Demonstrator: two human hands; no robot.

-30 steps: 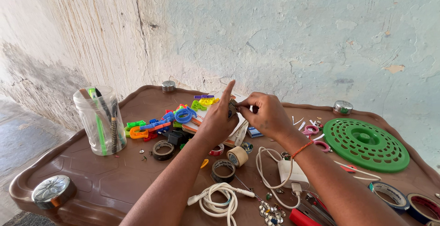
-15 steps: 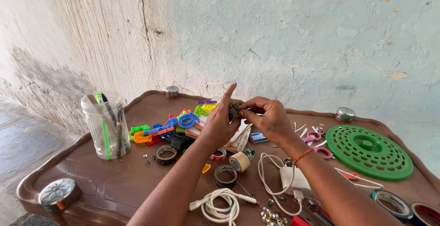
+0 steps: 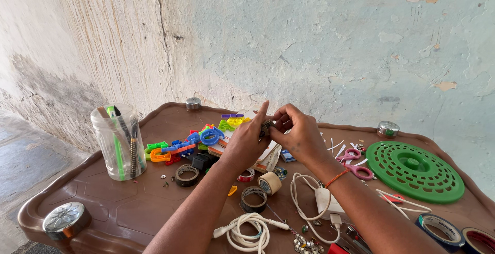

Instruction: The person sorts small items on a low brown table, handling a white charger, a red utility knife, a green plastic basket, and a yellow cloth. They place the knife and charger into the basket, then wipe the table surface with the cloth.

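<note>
Brown table (image 3: pixel 103 202) against peeling wall, cluttered with tape rolls.
Left hand (image 3: pixel 247 140) and right hand (image 3: pixel 299 135) both pinching one small dark piece (image 3: pixel 266 127); probably light, stiff, best gripped by edges.

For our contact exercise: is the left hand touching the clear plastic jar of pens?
Apart. The head view shows the left hand raised mid-table, with bare brown table and coloured clips between it and the jar.
</note>
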